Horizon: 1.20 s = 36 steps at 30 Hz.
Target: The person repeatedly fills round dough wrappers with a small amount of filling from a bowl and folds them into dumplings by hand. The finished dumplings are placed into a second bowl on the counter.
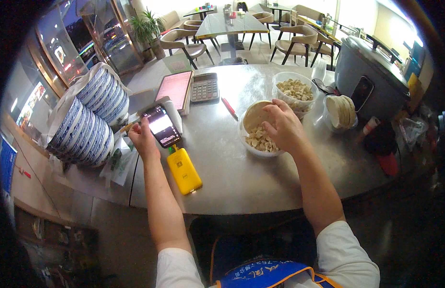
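My left hand (pixel 146 141) is at the left edge of a lit smartphone (pixel 161 126), a finger against its screen. A yellow power bank (pixel 184 172) is plugged into the phone's lower end. My right hand (pixel 285 126) is over a round clear plastic tub (pixel 260 152) of torn flatbread pieces (pixel 261 139), its fingers curled at a round flatbread (pixel 256 115) leaning inside; whether they grip it I cannot tell. Behind it stands a second tub (pixel 298 104) with more pieces. To the right, several whole flatbreads (pixel 340 112) stand in a clear container.
Stacked blue-and-white bowls (pixel 84 135) under cloth stand at the left. A calculator (pixel 204 87), a pink-paged order pad (pixel 174 90) and a red pen (pixel 229 108) lie behind the phone. A large grey lidded pot (pixel 366 75) bounds the steel counter (pixel 222 187) at the right.
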Tool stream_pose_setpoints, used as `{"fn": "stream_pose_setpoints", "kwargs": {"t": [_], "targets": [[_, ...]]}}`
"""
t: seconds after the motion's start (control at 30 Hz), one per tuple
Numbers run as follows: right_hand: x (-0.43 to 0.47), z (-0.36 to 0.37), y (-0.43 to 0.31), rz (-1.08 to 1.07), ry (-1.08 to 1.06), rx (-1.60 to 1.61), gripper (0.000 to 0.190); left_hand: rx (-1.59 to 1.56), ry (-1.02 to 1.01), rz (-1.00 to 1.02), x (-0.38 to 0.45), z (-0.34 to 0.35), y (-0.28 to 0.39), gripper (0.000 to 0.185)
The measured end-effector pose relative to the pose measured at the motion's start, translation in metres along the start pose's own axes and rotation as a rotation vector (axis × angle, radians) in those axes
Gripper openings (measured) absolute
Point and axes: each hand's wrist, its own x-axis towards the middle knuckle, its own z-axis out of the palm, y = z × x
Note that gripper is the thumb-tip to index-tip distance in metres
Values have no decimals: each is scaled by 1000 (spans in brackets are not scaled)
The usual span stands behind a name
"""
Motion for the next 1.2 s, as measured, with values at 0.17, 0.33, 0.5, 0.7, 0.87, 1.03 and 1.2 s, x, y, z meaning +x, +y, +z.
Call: {"fn": "stream_pose_setpoints", "kwargs": {"t": [0.17, 0.33, 0.5, 0.7, 0.87, 1.03, 1.2], "targets": [[0, -2, -1, -12, -5, -9, 41, -64, 33, -11, -2, 5, 3, 34], [1, -1, -1, -8, -14, -33, 42, -54, -23, -24, -1, 2, 6, 51], [1, 0, 1, 3, -18, -23, 42, -210, -55, -58, -3, 4, 8, 47], [0, 0, 1, 9, -23, -7, 41, -186, -76, -88, -1, 0, 10, 41], [0, 0, 1, 9, -21, -27, 42, -113, -121, -118, -11, -19, 9, 29], [0, 0, 4, 4, -34, -6, 41, -71, -228, -151, -16, -26, -3, 24], [0, 1, 6, -12, -19, -19, 41, 140, -195, -85, -24, -33, -7, 29]]}}
